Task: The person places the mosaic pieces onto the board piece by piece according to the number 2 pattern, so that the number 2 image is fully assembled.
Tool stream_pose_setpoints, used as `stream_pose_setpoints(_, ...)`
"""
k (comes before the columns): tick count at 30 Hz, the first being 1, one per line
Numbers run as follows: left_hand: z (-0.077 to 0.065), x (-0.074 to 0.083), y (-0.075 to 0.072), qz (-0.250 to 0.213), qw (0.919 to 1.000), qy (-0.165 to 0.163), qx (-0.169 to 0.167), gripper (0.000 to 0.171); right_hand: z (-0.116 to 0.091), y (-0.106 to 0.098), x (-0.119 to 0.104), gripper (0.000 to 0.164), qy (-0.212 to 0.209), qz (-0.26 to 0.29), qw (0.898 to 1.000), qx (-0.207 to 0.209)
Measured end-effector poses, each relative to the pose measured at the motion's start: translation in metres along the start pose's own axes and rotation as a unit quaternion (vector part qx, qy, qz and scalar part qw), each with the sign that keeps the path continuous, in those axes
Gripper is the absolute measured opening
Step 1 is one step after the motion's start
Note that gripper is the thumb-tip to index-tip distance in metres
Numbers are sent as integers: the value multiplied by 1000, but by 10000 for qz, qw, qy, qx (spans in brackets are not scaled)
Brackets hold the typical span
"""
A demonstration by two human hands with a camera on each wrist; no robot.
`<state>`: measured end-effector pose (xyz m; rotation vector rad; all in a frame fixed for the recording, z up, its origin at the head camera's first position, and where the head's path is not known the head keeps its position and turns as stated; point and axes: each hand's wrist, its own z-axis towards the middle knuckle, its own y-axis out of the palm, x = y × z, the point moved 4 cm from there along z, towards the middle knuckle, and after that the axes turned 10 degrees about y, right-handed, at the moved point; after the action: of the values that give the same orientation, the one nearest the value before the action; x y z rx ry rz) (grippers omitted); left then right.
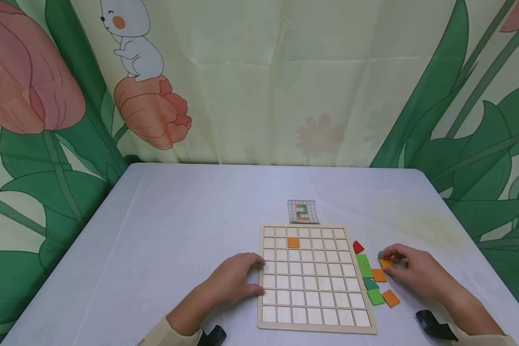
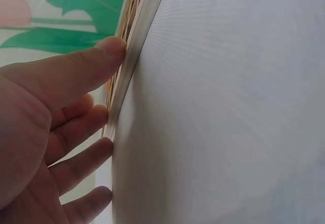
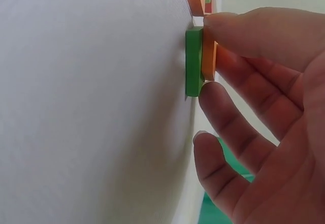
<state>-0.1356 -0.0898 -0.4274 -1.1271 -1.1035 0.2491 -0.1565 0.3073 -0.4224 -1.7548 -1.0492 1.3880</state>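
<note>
A wooden grid board (image 1: 315, 278) lies flat on the table, one orange square tile (image 1: 293, 242) in a cell of its second row. My left hand (image 1: 231, 281) rests its thumb and fingertips on the board's left edge (image 2: 133, 46), fingers spread and curled round nothing. Right of the board, my right hand (image 1: 419, 269) pinches an orange square tile (image 3: 208, 56) between thumb and fingers. That tile is directly over a green tile (image 3: 193, 61), partly hidden by the fingers in the head view.
Beside the board's right edge lie a red tile (image 1: 358, 247), light green tiles (image 1: 364, 265), a dark green tile (image 1: 370, 284) and loose orange tiles (image 1: 391, 298). A small pattern card (image 1: 303, 212) lies behind the board. A printed curtain (image 1: 259, 96) hangs beyond the white-covered table (image 1: 164, 226).
</note>
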Motion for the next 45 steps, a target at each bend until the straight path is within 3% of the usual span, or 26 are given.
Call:
stream_pose_setpoints(10,0,-1,1,45,10000,25,24,51,3,0,3,34,147,36,9999,-11)
stream_pose_setpoints(19,-1,0,-1,95,9999,87,70,49,4,-2,0,30,-51,-83,9999,131)
stream_pose_setpoints(33,-1,0,0,59,9999,69,88,50,4,-2,-4,37,-47,-167,9995,253)
stream_pose_setpoints(45,-1,1,-1,83,9999,92,80,48,4,-8,-31,39,-360,-17,9983,452)
